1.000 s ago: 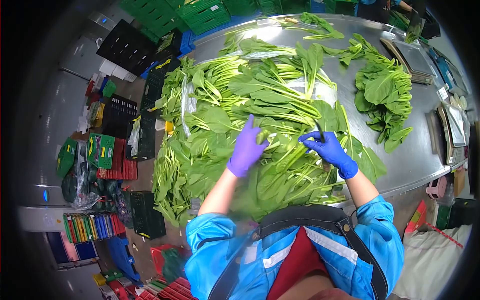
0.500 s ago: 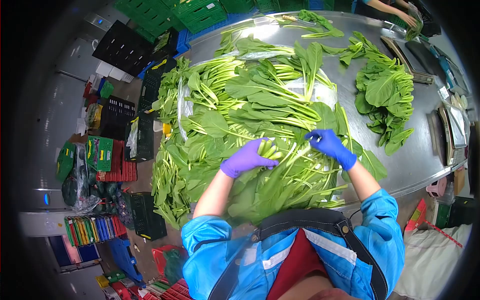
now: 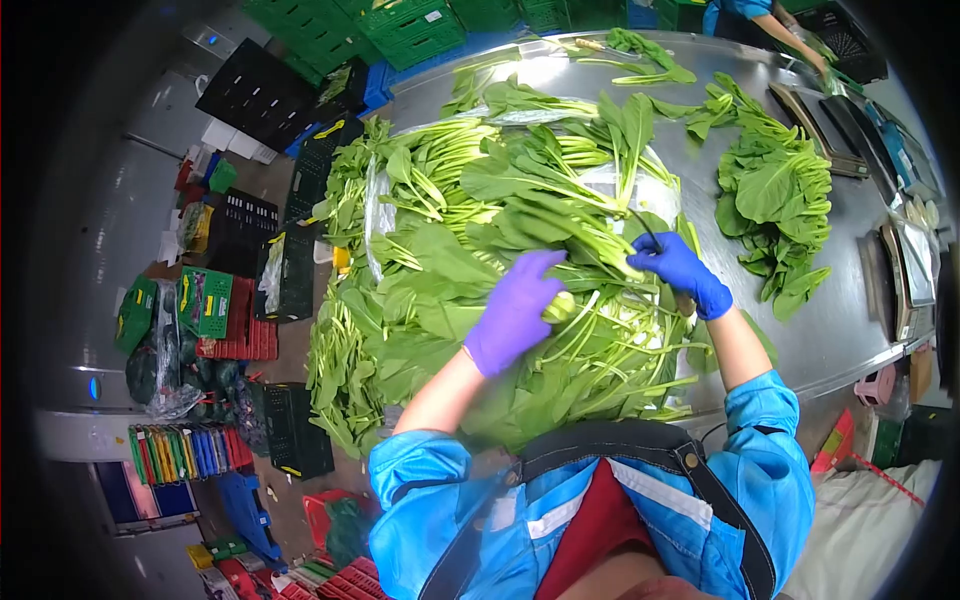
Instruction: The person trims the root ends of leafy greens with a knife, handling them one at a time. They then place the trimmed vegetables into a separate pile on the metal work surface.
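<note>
My left hand [image 3: 515, 312], in a purple glove, is curled round a bunch of leafy greens [image 3: 560, 307]; the pale cut stem ends poke out at the palm. My right hand [image 3: 682, 275], in a blue glove, grips what looks like a small knife, with a thin dark blade [image 3: 648, 230] above the fingers and a brown handle [image 3: 686, 303] below. Its fingertips touch the stem end of another bunch [image 3: 605, 240]. Under both hands spreads a big heap of long-stemmed greens [image 3: 440, 265], with loose trimmed stalks [image 3: 610, 335] between them.
The heap lies on a metal table [image 3: 690, 150], partly over clear plastic. More greens [image 3: 770, 180] are piled at the right, beside trays [image 3: 820, 130]. A wooden-handled tool [image 3: 590, 44] lies at the far edge. Crates [image 3: 295, 450] stand left; a co-worker's arm [image 3: 795, 42] reaches in top right.
My left hand has moved up and turned over its bunch. My right hand has moved slightly right, and its dark blade now shows. The co-worker's hand has moved lower.
</note>
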{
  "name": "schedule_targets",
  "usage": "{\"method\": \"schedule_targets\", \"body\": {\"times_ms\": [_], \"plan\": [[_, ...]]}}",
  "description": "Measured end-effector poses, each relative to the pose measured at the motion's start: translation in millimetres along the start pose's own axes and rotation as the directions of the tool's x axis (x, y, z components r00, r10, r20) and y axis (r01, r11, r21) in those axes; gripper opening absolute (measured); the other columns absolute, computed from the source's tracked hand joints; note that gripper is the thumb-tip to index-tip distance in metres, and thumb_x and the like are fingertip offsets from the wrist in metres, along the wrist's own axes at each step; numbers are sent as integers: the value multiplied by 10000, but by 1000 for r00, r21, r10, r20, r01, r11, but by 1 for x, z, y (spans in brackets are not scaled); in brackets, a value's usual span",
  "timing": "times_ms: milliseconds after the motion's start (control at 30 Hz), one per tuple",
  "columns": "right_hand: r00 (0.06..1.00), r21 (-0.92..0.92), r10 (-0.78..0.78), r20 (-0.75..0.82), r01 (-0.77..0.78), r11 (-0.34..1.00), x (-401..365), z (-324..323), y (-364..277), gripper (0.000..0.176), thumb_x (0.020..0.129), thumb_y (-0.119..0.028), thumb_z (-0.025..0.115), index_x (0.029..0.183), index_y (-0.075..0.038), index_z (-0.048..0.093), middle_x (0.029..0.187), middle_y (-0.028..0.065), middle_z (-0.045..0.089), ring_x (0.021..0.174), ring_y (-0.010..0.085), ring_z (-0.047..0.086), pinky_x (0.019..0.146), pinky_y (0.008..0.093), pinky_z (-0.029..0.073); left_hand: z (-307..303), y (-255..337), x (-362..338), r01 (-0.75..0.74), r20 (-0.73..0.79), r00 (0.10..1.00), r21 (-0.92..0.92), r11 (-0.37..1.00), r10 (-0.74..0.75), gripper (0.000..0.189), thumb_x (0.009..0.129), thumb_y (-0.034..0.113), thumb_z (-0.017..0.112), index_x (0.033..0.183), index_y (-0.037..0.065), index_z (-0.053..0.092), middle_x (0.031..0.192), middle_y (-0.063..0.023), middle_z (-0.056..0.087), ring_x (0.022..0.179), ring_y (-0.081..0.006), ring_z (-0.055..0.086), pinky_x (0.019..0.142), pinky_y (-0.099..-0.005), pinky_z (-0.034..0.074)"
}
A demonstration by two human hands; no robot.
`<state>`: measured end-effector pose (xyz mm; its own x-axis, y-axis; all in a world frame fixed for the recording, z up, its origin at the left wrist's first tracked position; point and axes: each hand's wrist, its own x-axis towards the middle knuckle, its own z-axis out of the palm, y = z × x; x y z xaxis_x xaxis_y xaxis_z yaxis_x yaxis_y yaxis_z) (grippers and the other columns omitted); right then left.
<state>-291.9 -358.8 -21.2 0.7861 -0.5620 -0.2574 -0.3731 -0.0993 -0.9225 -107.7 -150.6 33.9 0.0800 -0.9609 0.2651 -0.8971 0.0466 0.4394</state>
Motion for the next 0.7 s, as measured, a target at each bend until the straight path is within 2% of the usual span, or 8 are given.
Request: {"method": "schedule_targets", "body": {"times_ms": [67, 133, 200, 267, 300, 367, 467, 700], "plan": [[992, 66, -51, 112, 44, 997, -27, 10, -17, 276, 749, -178, 703, 920, 28, 635, 781, 45, 614, 729, 92, 540, 686, 255, 442, -11, 34, 15, -319, 41, 948, 119, 940, 316, 236, 632, 64, 669, 860, 65, 611, 1229, -164, 531, 1091, -344, 519, 896, -410, 441], [924, 52, -57, 377, 40, 998, -38, 11, -31, 284, 767, -203, 687, 953, 8, 652, 731, 29, 609, 700, 96, 543, 686, 253, 442, 0, 41, 15, -370, 99, 928, 140, 919, 359, 219, 630, 66, 670, 840, 55, 608, 1253, -172, 517, 1103, -349, 519, 928, -413, 426], [948, 160, 162, 274, -211, 964, -56, 11, -50, 319, 800, -221, 657, 1024, 5, 649, 737, 25, 625, 676, 105, 562, 662, 266, 460, 21, 27, 9, -255, 132, 946, -269, 929, 298, 226, 620, 65, 662, 842, 60, 617, 1263, -163, 517, 1097, -352, 526, 926, -405, 429], [990, 204, -131, -57, 140, 969, -51, 30, -16, 323, 842, -227, 615, 1081, -10, 635, 759, 60, 655, 682, 127, 611, 647, 299, 486, 18, 17, 4, -181, 72, 971, -403, 897, 228, 254, 614, 61, 655, 866, 57, 623, 1192, -151, 556, 1014, -322, 563, 880, -385, 446], [958, -75, -267, -105, 260, 963, -55, 34, -11, 304, 855, -192, 582, 1115, -38, 620, 821, 133, 672, 718, 204, 658, 658, 340, 504, 18, 10, 2, 10, 150, 987, -433, 901, 61, 272, 610, 59, 654, 880, 54, 626, 1143, -137, 571, 984, -294, 571, 865, -370, 450], [907, -265, -412, -85, 378, 887, -61, 45, -4, 356, 787, -108, 567, 1140, -84, 604, 890, 195, 644, 784, 330, 640, 690, 386, 505, 23, 2, -5, 302, 282, 945, -569, 765, -163, 306, 603, 66, 668, 906, 49, 629, 1031, -107, 586, 941, -227, 576, 850, -331, 450], [895, -353, -444, -45, 402, 845, -58, 58, -12, 428, 725, -34, 549, 1146, -89, 599, 910, 209, 632, 798, 354, 633, 690, 378, 501, 16, 22, -6, 426, 409, 899, -727, 538, -159, 315, 599, 60, 667, 912, 43, 631, 1042, -98, 587, 968, -206, 569, 866, -327, 444], [914, -387, -405, 35, 386, 837, -49, 57, 7, 314, 689, -37, 540, 986, -83, 631, 772, 216, 605, 714, 402, 588, 616, 429, 469, 15, 17, -16, 461, 508, 860, -726, 510, -54, 360, 630, 3, 620, 987, 41, 588, 963, -67, 599, 921, -170, 564, 875, -295, 424]]}}
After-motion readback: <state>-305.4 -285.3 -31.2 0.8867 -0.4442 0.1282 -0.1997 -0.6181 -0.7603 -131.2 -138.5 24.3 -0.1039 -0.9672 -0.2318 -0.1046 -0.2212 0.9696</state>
